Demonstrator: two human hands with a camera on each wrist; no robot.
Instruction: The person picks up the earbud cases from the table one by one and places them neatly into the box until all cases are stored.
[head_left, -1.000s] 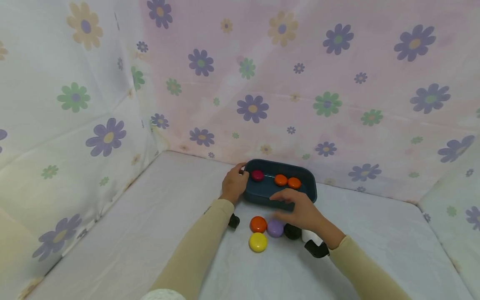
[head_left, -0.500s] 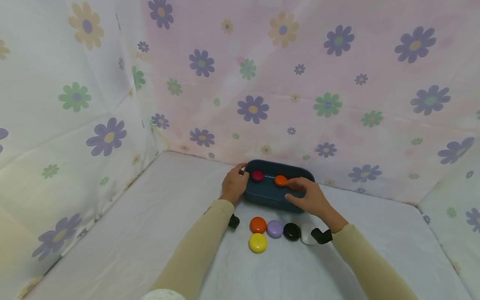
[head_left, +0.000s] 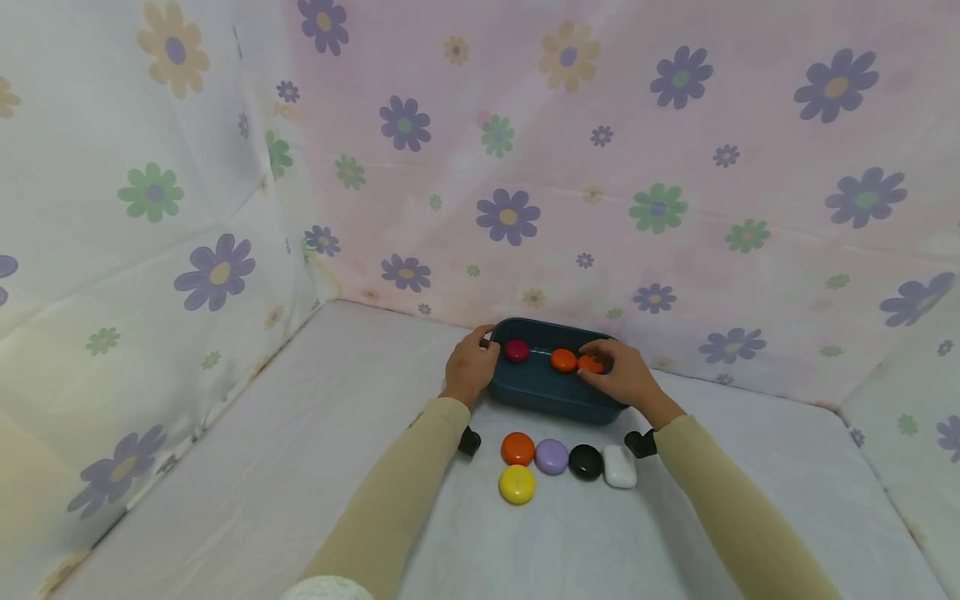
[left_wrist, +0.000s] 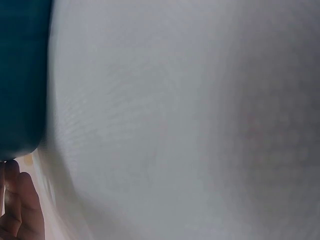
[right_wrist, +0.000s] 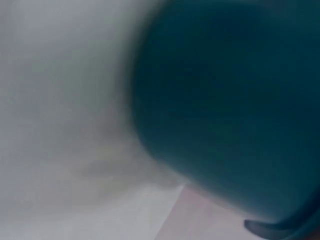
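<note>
A dark teal plastic bin [head_left: 540, 387] stands near the back of the table. My left hand [head_left: 469, 367] grips its left end, thumb at the rim. In the left wrist view, fingers [left_wrist: 31, 210] of that hand lie against the bin's end. Inside are a crimson glossy disc [head_left: 517, 351], an orange disc [head_left: 563, 361] and a second orange disc [head_left: 591, 364] at the right. My right hand [head_left: 624, 375] reaches over the right end and pinches this second orange disc between thumb and fingers; the hand partly covers it. The right wrist view shows the bin's outer wall [right_wrist: 225, 115], blurred.
In front of the bin sit a red-orange disc [head_left: 517, 448], a purple disc [head_left: 552, 457], a black disc [head_left: 586, 462] and a white rounded block [head_left: 619, 467] in a row. A yellow disc [head_left: 517, 484] lies below the red-orange one. Flowered cloth walls [head_left: 450, 167] enclose the table.
My right hand has moved from above the front row up and right into the bin, and its fingers have closed on the right orange disc. The left hand has stayed on the bin.
</note>
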